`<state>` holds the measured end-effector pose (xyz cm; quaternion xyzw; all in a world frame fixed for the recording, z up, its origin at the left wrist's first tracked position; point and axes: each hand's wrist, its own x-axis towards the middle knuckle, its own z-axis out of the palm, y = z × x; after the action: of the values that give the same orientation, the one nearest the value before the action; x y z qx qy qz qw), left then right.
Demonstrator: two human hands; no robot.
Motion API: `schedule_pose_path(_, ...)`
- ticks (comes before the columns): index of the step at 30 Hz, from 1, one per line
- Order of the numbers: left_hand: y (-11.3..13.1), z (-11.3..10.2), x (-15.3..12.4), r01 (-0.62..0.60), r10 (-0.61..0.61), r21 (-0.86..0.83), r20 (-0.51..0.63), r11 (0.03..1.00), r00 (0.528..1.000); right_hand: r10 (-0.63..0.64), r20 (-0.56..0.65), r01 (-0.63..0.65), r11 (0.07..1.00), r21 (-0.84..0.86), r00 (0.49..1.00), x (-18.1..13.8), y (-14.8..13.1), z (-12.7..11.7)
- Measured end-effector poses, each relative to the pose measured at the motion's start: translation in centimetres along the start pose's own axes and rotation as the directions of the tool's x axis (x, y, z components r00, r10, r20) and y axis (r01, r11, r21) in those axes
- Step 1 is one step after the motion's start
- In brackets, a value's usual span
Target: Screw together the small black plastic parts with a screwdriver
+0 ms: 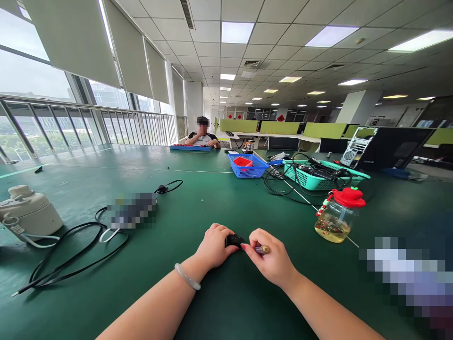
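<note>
Low in the middle of the head view, my left hand [214, 245] is closed around a small black object [235, 240] on the green table. Its exact kind is hard to make out, since my fingers cover part of it. My right hand [272, 256] grips a slim, dark pen-like tool [262, 249] with a gold-coloured end. The tool's tip is hidden by my thumb and fingers, close beside the black object. A pale bangle [187, 277] circles my left wrist.
On the right stands a glass bottle [334, 222] with a red lid. Beyond are a blue basket [248, 170] and a teal basket [307, 182] heaped with cables. Leftward lie a black cord [76, 264] and a beige bottle [31, 210]. A person [203, 134] sits across the table.
</note>
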<state>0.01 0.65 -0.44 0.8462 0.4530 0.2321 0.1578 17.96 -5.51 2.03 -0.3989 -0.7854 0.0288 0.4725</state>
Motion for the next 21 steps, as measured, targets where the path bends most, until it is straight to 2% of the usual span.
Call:
schedule_pose_path(3, 0.02, -0.05, 0.11, 0.037, -0.037, -0.029, -0.023, 0.999, 0.999, -0.016, 0.027, 0.015, 0.998, 0.055, 0.999, 0.00, -0.04, -0.35)
schedule_pose_path(8, -0.02, -0.07, 0.21, 0.052, -0.054, -0.037, -0.048, 0.998, 0.997, -0.004, -0.090, 0.001, 1.000, -0.026, 0.996, 0.13, 0.51, -0.84)
schedule_pose_path(10, -0.11, -0.02, 0.21, 0.056, -0.058, -0.031, -0.053, 0.998, 0.997, -0.017, -0.090, 0.016, 1.000, -0.015, 0.996, 0.17, 0.66, -0.92)
schedule_pose_path(14, -0.36, 0.16, 0.20, 0.077, -0.078, -0.015, -0.068, 0.997, 0.995, -0.168, 0.038, 0.169, 0.985, -0.030, 0.985, 0.10, 0.41, -0.72)
schedule_pose_path(18, -0.54, 0.31, 0.25, 0.086, -0.086, 0.008, -0.070, 0.996, 0.994, -0.298, 0.197, 0.332, 0.929, -0.165, 0.934, -0.07, -0.16, -0.37)
schedule_pose_path(21, -0.58, 0.36, 0.31, 0.092, -0.091, 0.016, -0.070, 0.996, 0.993, -0.369, 0.261, 0.419, 0.892, -0.170, 0.892, -0.16, -0.23, -0.26)
